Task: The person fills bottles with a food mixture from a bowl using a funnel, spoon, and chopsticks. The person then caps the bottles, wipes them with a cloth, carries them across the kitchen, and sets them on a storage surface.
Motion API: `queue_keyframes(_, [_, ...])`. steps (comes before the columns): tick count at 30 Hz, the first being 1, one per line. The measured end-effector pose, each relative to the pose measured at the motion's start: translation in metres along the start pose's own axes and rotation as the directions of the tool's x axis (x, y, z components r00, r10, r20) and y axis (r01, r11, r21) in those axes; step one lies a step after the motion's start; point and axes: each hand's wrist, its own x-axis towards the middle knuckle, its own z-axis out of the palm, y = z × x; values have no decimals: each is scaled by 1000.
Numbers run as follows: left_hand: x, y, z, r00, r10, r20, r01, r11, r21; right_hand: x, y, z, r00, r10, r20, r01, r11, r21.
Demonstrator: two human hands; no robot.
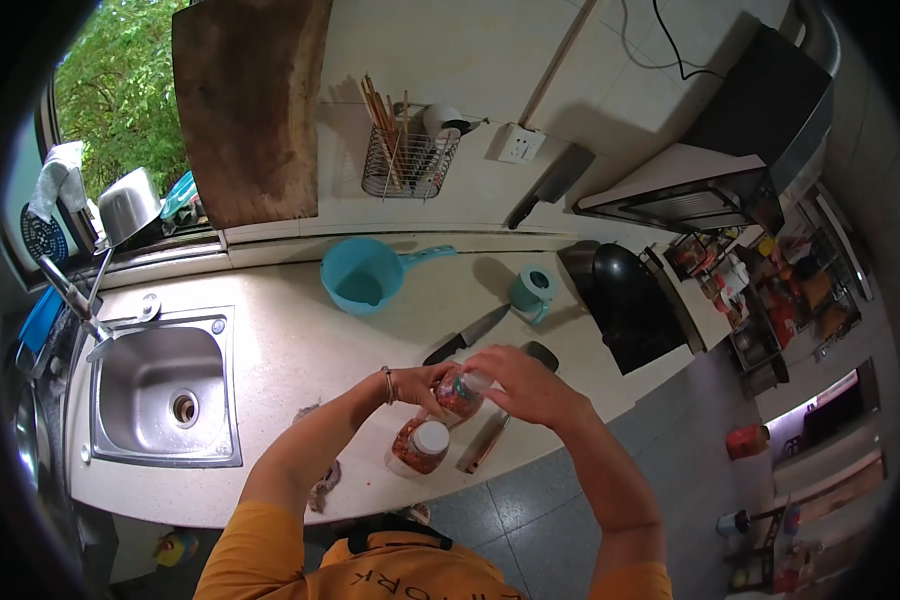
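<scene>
My left hand (422,388), with a bracelet at its wrist, is wrapped round a clear jar (459,402) of chopped red food, which looks tilted to the right. The fingers of my right hand (526,384) close on the pale lid (478,381) at its top; whether the lid is loose I cannot tell. A second jar (416,450) of the same red food stands upright just in front, its white lid on. Beyond my hands a black-handled kitchen knife (470,334) lies on the counter. A wooden-handled spatula (488,440), partly hidden by my right hand, lies beside the jars.
A steel sink (232,400) is at the left. Towards the wall stand a blue ladle-like basin (355,278) and a teal mug (532,290). A black wok (620,275) sits on the stove at right. A crumpled cloth (324,486) lies near the front edge.
</scene>
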Motion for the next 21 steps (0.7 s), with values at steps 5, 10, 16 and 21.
queue_keyframes(5, [3, -6, 10, 988, 139, -64, -128, 980, 155, 3, -1, -3, 997, 21, 70, -22, 999, 27])
queue_keyframes(10, [17, -10, 10, 974, 184, -134, -149, 961, 235, -1, 12, -4, 999, 39, 28, -40, 999, 20])
queue_keyframes(16, [22, 39, 14, 982, 144, -120, -90, 925, 368, -16, 15, -31, 967, 251, 38, -252, 935, 248])
queue_keyframes(21, [18, 116, 41, 954, 228, -196, -104, 862, 497, -23, 12, -52, 874, 431, -222, -222, 763, 606])
